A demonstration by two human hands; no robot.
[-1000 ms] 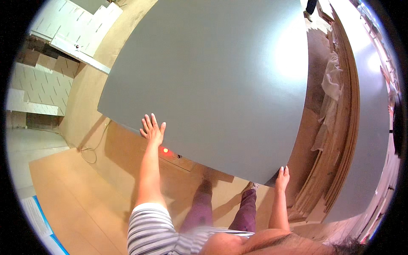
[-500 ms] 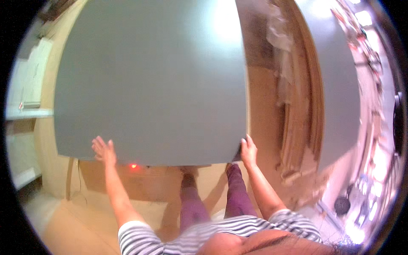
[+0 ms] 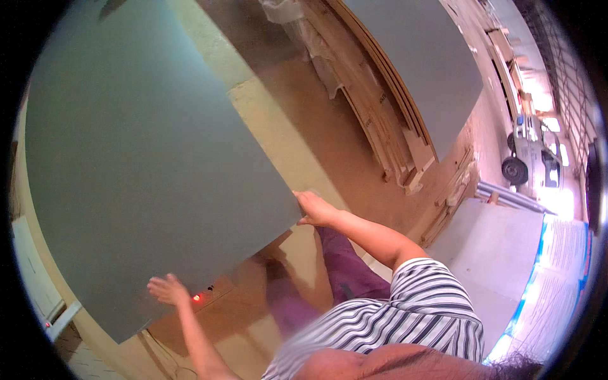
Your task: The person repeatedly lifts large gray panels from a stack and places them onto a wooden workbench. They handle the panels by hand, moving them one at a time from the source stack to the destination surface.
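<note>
A large, smooth grey panel (image 3: 158, 171) spans the left half of the view, its near edge in front of my legs. My left hand (image 3: 169, 290) lies on its surface close to that edge, fingers spread and flat. At the panel's near right corner, my right hand (image 3: 315, 209) is closed around the edge; some of its fingers are hidden. Just below the near edge, beside my left hand, glows a small red light (image 3: 196, 297).
Stacked brown boards (image 3: 373, 95) with loose plastic wrap (image 3: 320, 60) lie farther right, beside another grey panel (image 3: 421, 57). A pale sheet (image 3: 487, 247) is at the right, with a white vehicle (image 3: 538, 152) beyond. White equipment (image 3: 35, 266) stands at the far left.
The view has swung to the right, so the panel appears tilted and farther left. My left hand remains spread on the panel, and my right hand still grips its corner.
</note>
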